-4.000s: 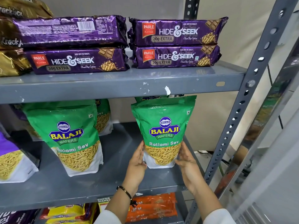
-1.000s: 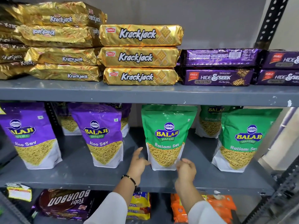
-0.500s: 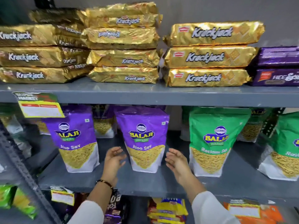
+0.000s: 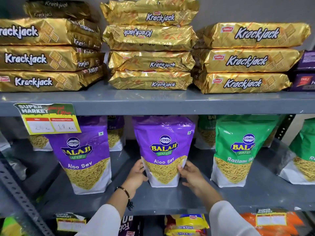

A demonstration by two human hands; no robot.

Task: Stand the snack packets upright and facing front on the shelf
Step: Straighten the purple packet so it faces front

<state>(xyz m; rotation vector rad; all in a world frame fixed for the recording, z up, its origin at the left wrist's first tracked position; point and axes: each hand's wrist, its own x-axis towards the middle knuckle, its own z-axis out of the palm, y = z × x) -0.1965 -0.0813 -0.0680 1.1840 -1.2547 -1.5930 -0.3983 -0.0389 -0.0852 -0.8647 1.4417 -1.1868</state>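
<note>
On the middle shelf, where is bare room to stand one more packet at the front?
Bare shelf shows along the front edge, and in the gap between the two purple Aloo Sev packets. Another gap lies between the held packet and the green Ratlami Sev packet. Both hands crowd the held one.

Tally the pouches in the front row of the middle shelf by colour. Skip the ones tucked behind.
Purple Aloo Sev: 2, the left purple pouch and the centre purple pouch.
Green Ratlami Sev: 2, the full green pouch and the cut-off green pouch at the frame's right edge.
Total: 4
</note>
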